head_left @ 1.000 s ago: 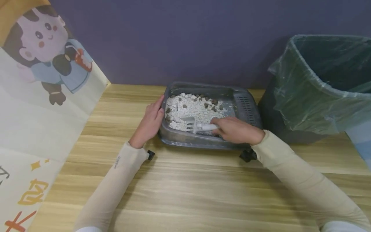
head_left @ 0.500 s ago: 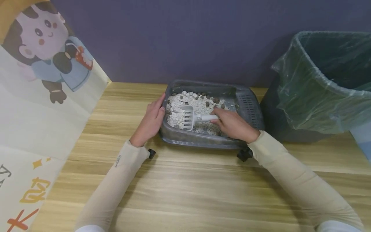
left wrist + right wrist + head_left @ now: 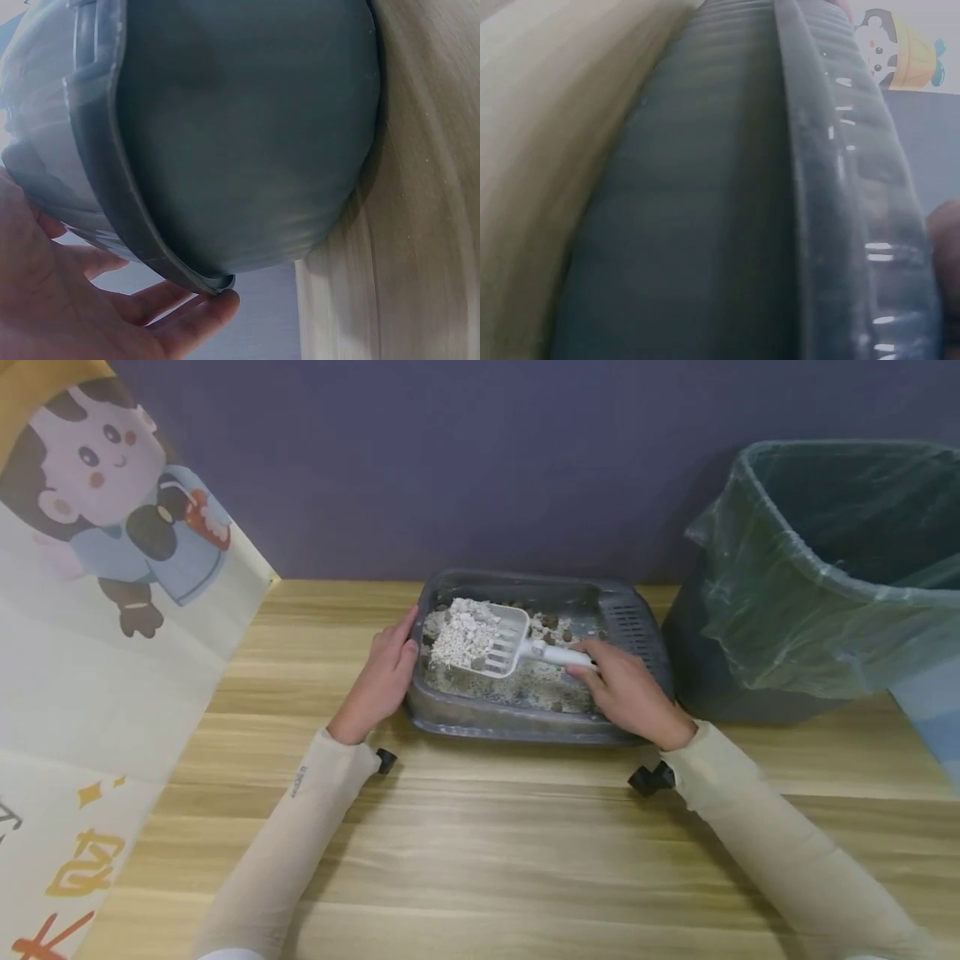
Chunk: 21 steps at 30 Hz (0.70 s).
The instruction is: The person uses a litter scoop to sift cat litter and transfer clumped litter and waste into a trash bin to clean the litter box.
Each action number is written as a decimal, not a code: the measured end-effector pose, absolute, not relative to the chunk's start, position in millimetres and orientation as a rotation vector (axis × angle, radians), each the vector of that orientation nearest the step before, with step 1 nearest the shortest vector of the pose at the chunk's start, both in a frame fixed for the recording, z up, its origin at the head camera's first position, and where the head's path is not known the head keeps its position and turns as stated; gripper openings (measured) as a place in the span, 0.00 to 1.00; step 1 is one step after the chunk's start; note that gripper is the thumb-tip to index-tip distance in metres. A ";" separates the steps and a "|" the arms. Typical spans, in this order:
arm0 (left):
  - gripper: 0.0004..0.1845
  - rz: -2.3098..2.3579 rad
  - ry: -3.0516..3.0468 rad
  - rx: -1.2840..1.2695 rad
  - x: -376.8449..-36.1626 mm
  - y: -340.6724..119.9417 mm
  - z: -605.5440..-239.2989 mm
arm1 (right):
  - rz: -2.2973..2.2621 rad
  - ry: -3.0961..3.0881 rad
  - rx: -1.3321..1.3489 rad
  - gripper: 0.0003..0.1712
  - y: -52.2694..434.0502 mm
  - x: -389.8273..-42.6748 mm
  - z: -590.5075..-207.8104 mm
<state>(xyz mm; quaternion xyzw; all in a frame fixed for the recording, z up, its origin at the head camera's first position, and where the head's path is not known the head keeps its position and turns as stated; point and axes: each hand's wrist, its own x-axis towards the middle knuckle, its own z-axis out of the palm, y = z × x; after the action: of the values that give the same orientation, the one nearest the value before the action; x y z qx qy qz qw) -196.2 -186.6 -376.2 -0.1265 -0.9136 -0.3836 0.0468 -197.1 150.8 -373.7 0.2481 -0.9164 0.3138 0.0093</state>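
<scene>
Right hand: gripping a slotted litter scoop, heaped.
Left hand: fingers straight, steadying the litter tray.
Risk: tilting could be spilling litter onto the table.

A dark grey plastic tray fills the right wrist view, its ribbed side wall running up the frame and its glossy rim catching points of light. A blurred sliver of the fingers shows at the right edge, just beside that rim. Well left of the fingers lies the pale wooden bench; above them, a cartoon poster.
</scene>
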 end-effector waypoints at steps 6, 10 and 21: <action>0.28 -1.175 -2.777 -0.392 -195.3 -188.4 -377.7 | 1.023 -2.764 0.699 0.24 151.6 -192.7 -378.2; 0.28 -1.178 -2.766 -0.383 -194.0 -190.3 -378.2 | 1.069 -2.728 0.689 0.25 150.0 -192.9 -378.3; 0.28 -1.169 -2.745 -0.425 -196.4 -184.9 -378.4 | 1.120 -2.664 0.656 0.22 157.3 -188.4 -377.8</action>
<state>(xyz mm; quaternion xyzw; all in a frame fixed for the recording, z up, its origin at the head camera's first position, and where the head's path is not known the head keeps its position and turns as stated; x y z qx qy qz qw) -196.4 -184.9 -378.4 -0.1408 -0.9089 -0.3872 0.0640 -188.4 157.3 -377.8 0.2206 -0.8953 0.3766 0.0889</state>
